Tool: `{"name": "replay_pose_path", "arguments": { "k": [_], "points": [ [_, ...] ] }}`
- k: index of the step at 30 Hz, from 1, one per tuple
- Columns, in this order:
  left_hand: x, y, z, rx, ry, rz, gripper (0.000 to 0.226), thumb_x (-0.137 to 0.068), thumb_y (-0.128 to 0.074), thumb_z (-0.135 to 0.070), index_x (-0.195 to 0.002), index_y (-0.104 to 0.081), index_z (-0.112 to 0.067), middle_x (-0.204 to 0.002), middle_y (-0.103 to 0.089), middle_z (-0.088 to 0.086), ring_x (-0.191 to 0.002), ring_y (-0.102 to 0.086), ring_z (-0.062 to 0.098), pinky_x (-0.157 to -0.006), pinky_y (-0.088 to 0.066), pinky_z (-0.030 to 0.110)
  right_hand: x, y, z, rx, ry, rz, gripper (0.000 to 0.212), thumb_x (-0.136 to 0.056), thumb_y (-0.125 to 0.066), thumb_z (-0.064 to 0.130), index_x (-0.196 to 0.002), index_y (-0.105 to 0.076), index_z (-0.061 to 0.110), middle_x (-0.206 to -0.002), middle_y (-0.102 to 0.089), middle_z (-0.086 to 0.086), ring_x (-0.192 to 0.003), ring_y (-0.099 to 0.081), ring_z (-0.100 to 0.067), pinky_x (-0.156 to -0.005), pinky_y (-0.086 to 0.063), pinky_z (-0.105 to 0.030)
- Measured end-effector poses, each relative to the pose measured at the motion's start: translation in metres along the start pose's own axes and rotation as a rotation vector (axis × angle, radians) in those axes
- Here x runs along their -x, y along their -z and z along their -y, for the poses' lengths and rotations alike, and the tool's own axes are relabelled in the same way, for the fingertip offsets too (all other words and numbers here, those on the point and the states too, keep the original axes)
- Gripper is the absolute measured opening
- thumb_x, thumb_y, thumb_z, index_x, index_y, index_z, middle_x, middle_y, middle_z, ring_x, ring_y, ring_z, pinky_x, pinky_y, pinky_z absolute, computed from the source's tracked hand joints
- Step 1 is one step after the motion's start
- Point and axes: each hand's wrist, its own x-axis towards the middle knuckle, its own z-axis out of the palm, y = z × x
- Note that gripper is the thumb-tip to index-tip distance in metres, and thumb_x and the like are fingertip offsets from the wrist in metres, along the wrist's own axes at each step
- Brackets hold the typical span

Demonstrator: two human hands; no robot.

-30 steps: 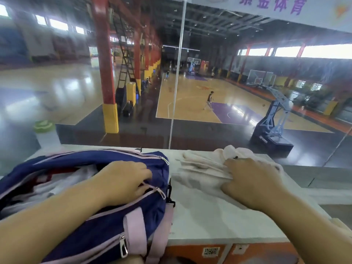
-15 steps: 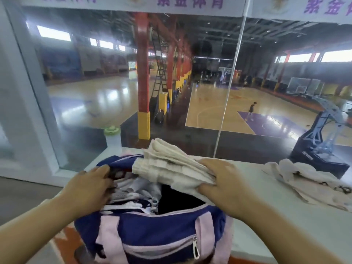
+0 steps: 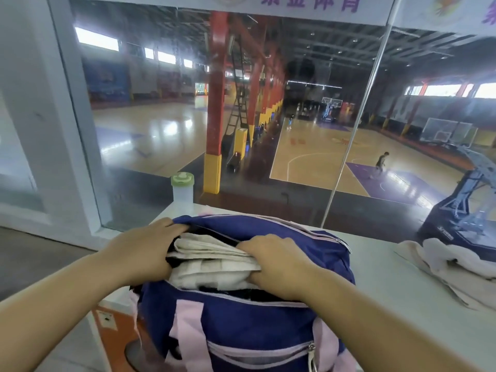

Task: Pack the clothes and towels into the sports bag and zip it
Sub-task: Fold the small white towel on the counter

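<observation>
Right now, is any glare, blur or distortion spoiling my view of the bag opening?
Head view: the folded towel and the sports bag opening are sharp, evenly lit, without hard shadows. Head view: the window glass carries pale reflections and floor glare beyond; its frame bows from the wide lens; the loose towels at right look slightly soft.

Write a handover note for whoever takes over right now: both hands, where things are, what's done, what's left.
Left hand grips the bag rim at the left end of the opening.
Right hand grips the folded towel, which lies in the open bag.
A cloth pile lies on the counter, right of the bag and apart from it.
Done: one towel in.
Left: push it down, pack the pile, zip the bag.
</observation>
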Motion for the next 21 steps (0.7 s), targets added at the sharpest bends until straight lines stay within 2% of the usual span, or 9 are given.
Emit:
{"name": "replay_pose_path", "arguments": {
  "k": [3, 6, 8, 10, 11, 13, 14, 17, 21],
  "points": [
    [-0.003, 0.006, 0.003, -0.003, -0.033, 0.037, 0.072, -0.067, -0.060, -0.025, -0.130, -0.032, -0.046, -0.101, -0.041, -0.018, -0.094, -0.053, 0.009, -0.079, -0.051, 0.033, -0.014, -0.012, 0.012, 0.101, 0.012, 0.056, 0.033, -0.084, -0.057, 0.025, -0.116, -0.053, 0.021, -0.123, -0.056, -0.001, -0.107, -0.052, -0.029, -0.074, -0.037, -0.040],
    [-0.008, 0.005, 0.004, -0.009, -0.032, 0.026, 0.072, -0.066, -0.061, -0.023, -0.131, -0.036, -0.041, -0.099, -0.043, -0.016, -0.090, -0.053, 0.010, -0.078, -0.050, 0.033, -0.015, -0.015, 0.016, 0.166, -0.010, 0.039, 0.052, -0.084, -0.058, 0.020, -0.134, -0.041, 0.016, -0.136, -0.044, -0.005, -0.114, -0.046, -0.031, -0.085, -0.040, -0.044],
    [-0.010, 0.002, 0.004, 0.011, -0.025, -0.001, 0.068, -0.068, -0.062, -0.023, -0.129, -0.038, -0.039, -0.101, -0.044, -0.014, -0.091, -0.052, 0.010, -0.077, -0.050, 0.031, -0.008, -0.015, 0.019, 0.167, -0.006, -0.034, 0.063, -0.084, -0.059, 0.029, -0.140, -0.033, 0.018, -0.141, -0.038, -0.005, -0.121, -0.041, -0.030, -0.091, -0.039, -0.045],
    [-0.010, -0.001, 0.005, 0.046, -0.013, -0.009, 0.066, -0.069, -0.061, -0.022, -0.129, -0.037, -0.040, -0.102, -0.044, -0.014, -0.092, -0.052, 0.010, -0.077, -0.048, 0.030, 0.000, -0.015, 0.021, 0.143, 0.025, -0.166, 0.057, -0.080, -0.062, 0.043, -0.131, -0.048, 0.019, -0.134, -0.048, -0.003, -0.118, -0.048, -0.029, -0.088, -0.043, -0.045],
    [-0.010, -0.003, 0.006, 0.064, -0.012, -0.011, 0.067, -0.069, -0.060, -0.021, -0.129, -0.037, -0.041, -0.102, -0.044, -0.014, -0.092, -0.051, 0.009, -0.078, -0.049, 0.031, 0.004, -0.015, 0.022, 0.139, 0.055, -0.268, 0.048, -0.076, -0.066, 0.043, -0.117, -0.059, 0.020, -0.122, -0.057, -0.002, -0.107, -0.056, -0.028, -0.079, -0.047, -0.043],
    [-0.011, -0.006, 0.008, 0.089, -0.022, -0.029, 0.068, -0.070, -0.058, -0.023, -0.130, -0.036, -0.042, -0.102, -0.045, -0.014, -0.093, -0.051, 0.009, -0.080, -0.049, 0.032, 0.006, -0.023, 0.019, 0.157, 0.169, -0.444, 0.022, -0.070, -0.071, 0.026, -0.090, -0.066, 0.020, -0.095, -0.064, 0.000, -0.080, -0.060, -0.025, -0.062, -0.047, -0.036],
    [-0.011, -0.007, 0.008, 0.099, -0.029, -0.040, 0.067, -0.070, -0.058, -0.024, -0.130, -0.035, -0.042, -0.102, -0.046, -0.014, -0.094, -0.051, 0.009, -0.081, -0.049, 0.032, 0.006, -0.027, 0.017, 0.173, 0.237, -0.477, 0.013, -0.070, -0.065, 0.016, -0.082, -0.066, 0.019, -0.085, -0.062, 0.001, -0.071, -0.057, -0.023, -0.058, -0.044, -0.032],
    [-0.012, -0.009, 0.010, 0.137, -0.058, -0.083, 0.063, -0.075, -0.057, -0.026, -0.132, -0.036, -0.043, -0.102, -0.048, -0.012, -0.097, -0.051, 0.008, -0.084, -0.047, 0.031, -0.001, -0.035, 0.015, 0.159, 0.335, -0.454, 0.022, -0.067, -0.045, 0.009, -0.072, -0.066, 0.015, -0.070, -0.059, -0.001, -0.058, -0.054, -0.023, -0.047, -0.041, -0.027],
    [-0.012, -0.012, 0.012, 0.182, -0.064, -0.149, 0.049, -0.084, -0.055, -0.028, -0.129, -0.042, -0.041, -0.100, -0.048, -0.014, -0.097, -0.050, 0.007, -0.086, -0.045, 0.029, -0.017, -0.045, 0.014, 0.168, 0.287, -0.507, 0.018, -0.056, -0.063, 0.003, -0.072, -0.065, 0.010, -0.072, -0.060, -0.006, -0.057, -0.057, -0.025, -0.039, -0.042, -0.026]
  ]
}}
